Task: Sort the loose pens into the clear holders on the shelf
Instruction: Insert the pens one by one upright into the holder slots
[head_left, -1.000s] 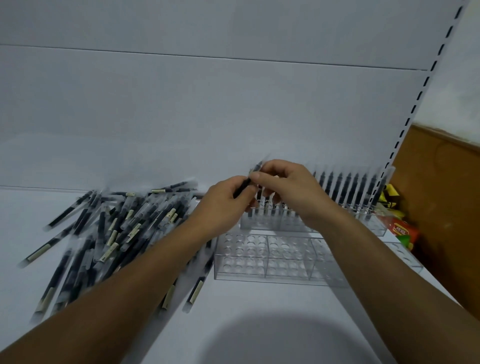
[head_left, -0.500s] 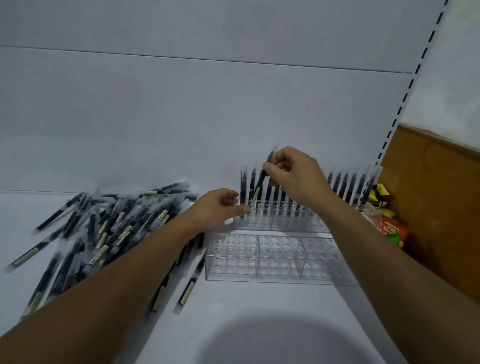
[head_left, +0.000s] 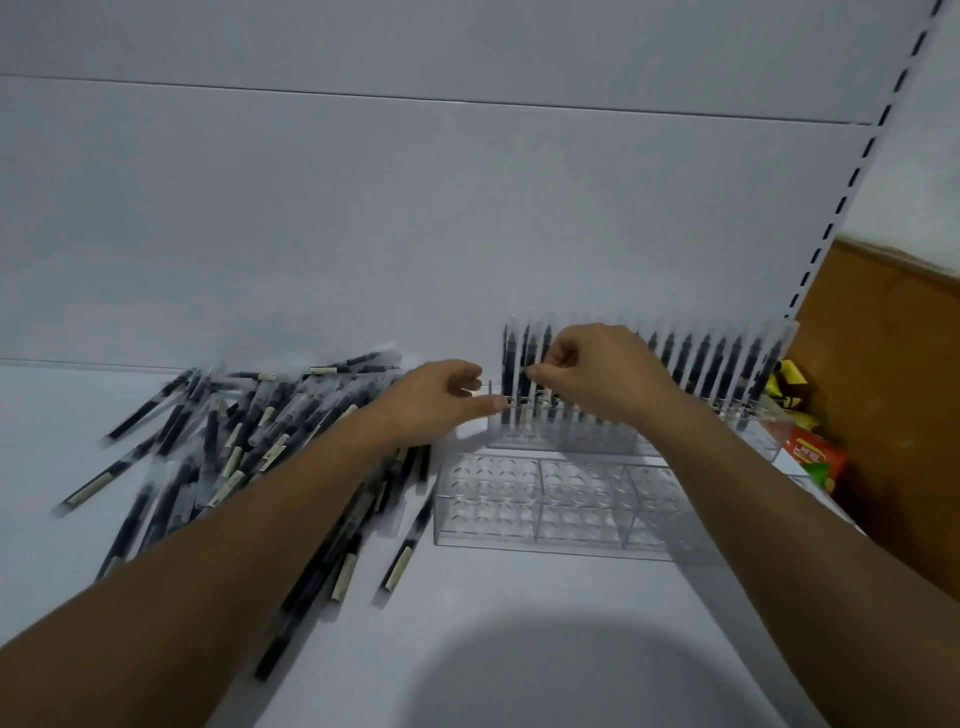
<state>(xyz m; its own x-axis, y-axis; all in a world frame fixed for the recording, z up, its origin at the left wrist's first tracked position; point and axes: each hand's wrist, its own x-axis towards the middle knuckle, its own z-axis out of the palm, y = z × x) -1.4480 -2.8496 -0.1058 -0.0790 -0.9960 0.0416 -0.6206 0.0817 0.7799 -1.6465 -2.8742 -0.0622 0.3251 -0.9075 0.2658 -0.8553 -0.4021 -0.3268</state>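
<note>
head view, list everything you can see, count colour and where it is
loose pens: a big pile, black in clear sleeves with pale labels, lying on the shelf at left
standing pens: one row, more than ten, black, upright in the back holder
back holder: 1, clear, against the back panel
front holder: 1, clear, holes empty, just before the back one
shelf: 1, white, under everything
back panel: 1, white, behind
slotted upright: 1, white, right
board: 1, brown, far right
packets: a few, red, green, yellow, right of holders
left hand: at the back holder's left end
right hand: pinches a standing pen near the row's left end
</note>
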